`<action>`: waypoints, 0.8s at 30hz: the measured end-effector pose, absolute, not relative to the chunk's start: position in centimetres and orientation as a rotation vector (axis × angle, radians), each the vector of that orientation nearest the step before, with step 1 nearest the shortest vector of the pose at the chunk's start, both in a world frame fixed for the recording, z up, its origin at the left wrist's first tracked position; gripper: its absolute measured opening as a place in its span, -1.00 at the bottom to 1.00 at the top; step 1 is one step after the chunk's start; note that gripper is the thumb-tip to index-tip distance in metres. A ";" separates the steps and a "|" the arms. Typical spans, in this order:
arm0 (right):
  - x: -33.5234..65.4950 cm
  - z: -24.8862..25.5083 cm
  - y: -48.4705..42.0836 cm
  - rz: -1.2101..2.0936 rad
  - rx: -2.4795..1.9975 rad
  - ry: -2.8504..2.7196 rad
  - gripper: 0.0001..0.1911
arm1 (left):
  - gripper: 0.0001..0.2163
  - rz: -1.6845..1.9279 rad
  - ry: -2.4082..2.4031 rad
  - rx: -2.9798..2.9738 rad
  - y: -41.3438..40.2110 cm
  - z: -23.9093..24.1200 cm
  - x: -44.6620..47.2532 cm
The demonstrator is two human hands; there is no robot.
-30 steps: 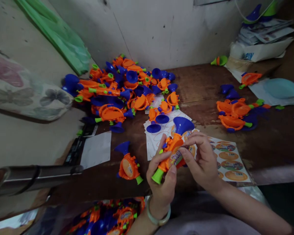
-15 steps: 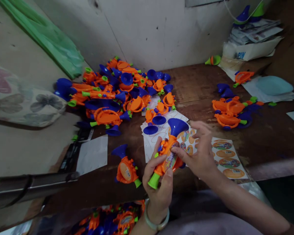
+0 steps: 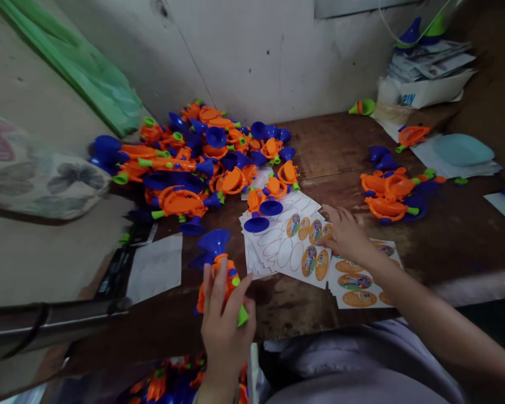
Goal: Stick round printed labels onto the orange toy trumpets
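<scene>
My left hand (image 3: 227, 308) is over an orange toy trumpet (image 3: 231, 269) with a blue bell and a green mouthpiece, its fingers spread across the body. A second blue bell (image 3: 199, 260) shows just behind, overlapped by the first. My right hand (image 3: 347, 233) reaches over a sheet of oval stickers (image 3: 298, 252), its thumb and fingertips apart at the sheet's right edge. Several ovals on that sheet are bare outlines. Beneath my right forearm lies another sticker sheet (image 3: 353, 280), with orange and coloured ovals.
A large heap of toy trumpets (image 3: 210, 148) lies at the back left, with a smaller group (image 3: 389, 193) on the right. A pale blue dish (image 3: 465, 148) sits on papers. More trumpets (image 3: 164, 381) are below the table edge. A metal tube (image 3: 54, 325) juts in from the left.
My left hand has moved left with the trumpet, down beside the one lying on the table. My right hand has left the trumpet and is now at the sticker sheet.
</scene>
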State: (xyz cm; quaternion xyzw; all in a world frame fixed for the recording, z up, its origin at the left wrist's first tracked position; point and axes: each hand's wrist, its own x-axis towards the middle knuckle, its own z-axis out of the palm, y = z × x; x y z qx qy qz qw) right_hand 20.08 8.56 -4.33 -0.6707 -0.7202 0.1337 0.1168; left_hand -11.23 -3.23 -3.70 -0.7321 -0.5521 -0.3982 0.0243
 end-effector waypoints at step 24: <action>18.4 -1.2 5.8 0.849 -1.290 -1.515 -0.67 | -0.33 -3.467 -2.879 -1.052 -0.6 -1.2 -2.1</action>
